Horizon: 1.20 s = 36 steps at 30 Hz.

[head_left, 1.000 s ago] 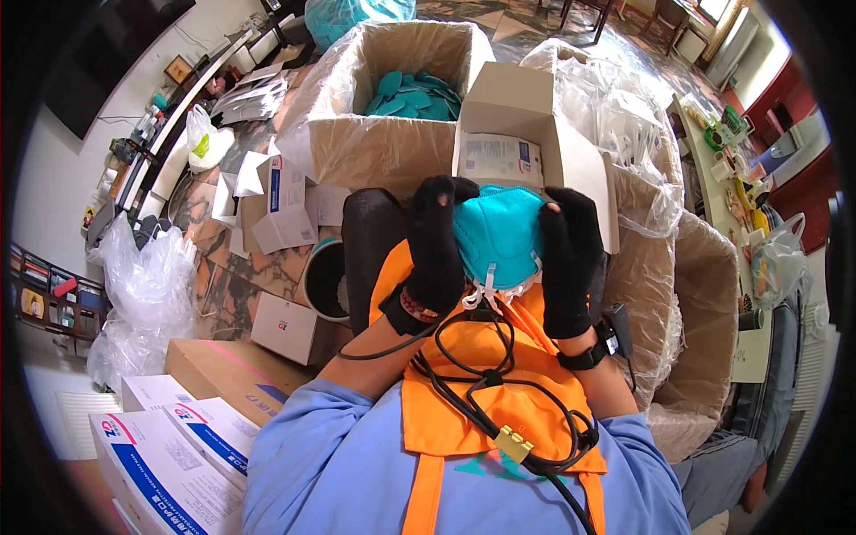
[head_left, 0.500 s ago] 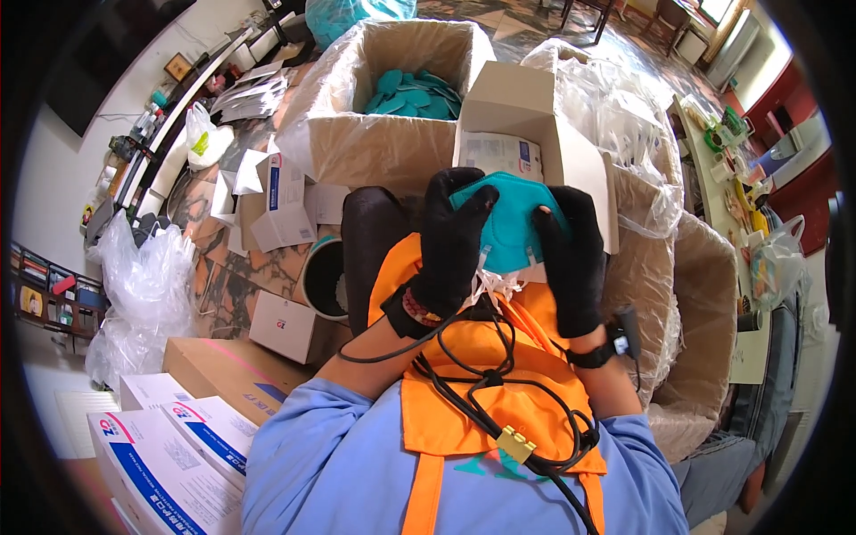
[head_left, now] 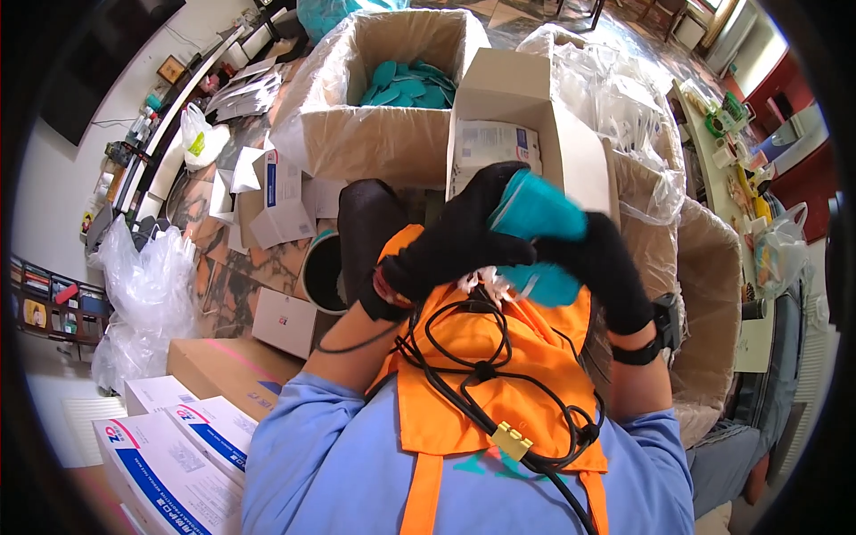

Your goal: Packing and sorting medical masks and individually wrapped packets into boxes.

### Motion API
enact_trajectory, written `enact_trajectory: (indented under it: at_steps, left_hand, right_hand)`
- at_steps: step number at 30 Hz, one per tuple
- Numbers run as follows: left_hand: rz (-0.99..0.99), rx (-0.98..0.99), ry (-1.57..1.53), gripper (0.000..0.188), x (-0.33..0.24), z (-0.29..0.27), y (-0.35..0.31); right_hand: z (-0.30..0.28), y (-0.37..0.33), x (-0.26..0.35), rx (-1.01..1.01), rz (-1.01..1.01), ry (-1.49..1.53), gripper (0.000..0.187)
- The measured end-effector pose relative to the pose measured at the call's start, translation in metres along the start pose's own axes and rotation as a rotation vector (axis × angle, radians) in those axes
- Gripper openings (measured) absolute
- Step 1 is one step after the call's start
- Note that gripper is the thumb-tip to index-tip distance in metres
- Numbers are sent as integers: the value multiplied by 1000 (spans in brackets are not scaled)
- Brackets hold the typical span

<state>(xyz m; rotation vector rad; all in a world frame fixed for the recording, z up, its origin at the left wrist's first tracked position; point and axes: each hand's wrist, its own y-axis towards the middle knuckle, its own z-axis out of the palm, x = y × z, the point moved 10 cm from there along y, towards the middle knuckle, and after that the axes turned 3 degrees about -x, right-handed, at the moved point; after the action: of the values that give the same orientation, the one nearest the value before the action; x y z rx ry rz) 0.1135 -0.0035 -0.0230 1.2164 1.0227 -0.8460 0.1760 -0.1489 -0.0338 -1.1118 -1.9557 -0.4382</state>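
Note:
A teal face mask (head_left: 539, 212) is held between my two black-gloved hands, above the orange apron (head_left: 481, 357). It is tilted, and its lower part bulges out beneath the fingers. My left hand (head_left: 455, 241) is closed on the mask's left side, the thumb lying across it. From the right, my right hand (head_left: 599, 267) grips the mask with fingers partly hidden and blurred by motion. White straps (head_left: 486, 283) dangle below it near my left wrist. Just beyond my hands stands an open white carton (head_left: 508, 76) with flat printed packets (head_left: 495, 147) inside.
A plastic-lined box (head_left: 374, 134) holding many teal masks (head_left: 410, 85) stands ahead. Another lined box (head_left: 615, 98) with clear wrappers is at far right. White printed cartons (head_left: 169, 464) are stacked lower left, near a bin (head_left: 323, 272). Black cables (head_left: 490, 370) hang over the apron.
The mask, earlier held face-on and spread flat, is now turned and tilted. My left hand has shifted right across it, and my right hand has moved right and down.

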Motion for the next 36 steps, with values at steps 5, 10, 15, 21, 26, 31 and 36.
enact_trajectory:
  at_steps: [5,10,15,21,26,31,36]
  left_hand:
    - [-382,353,-13,27,48,10,-15]
    - [-641,379,108,17,84,-11,-26]
    - [-556,503,-194,25,55,22,-32]
    - [-678,448,-305,28,65,23,-34]
    - [-700,463,-289,32,71,22,-42]
    - [-682,474,-321,34,79,21,-45]
    - [-667,551,-172,33,74,31,-39]
  right_hand:
    - [-65,0,12,-137,-59,477,25]
    - [-113,-12,2,-356,-107,560,30]
    - [-104,-6,-5,-295,-59,622,32]
    - [-115,-5,3,-384,-104,577,34]
    - [-134,-8,-2,-442,-119,547,37]
    - [-139,-12,-15,-464,-100,556,40]
    - [-133,-23,-61,-389,-193,1000,48]
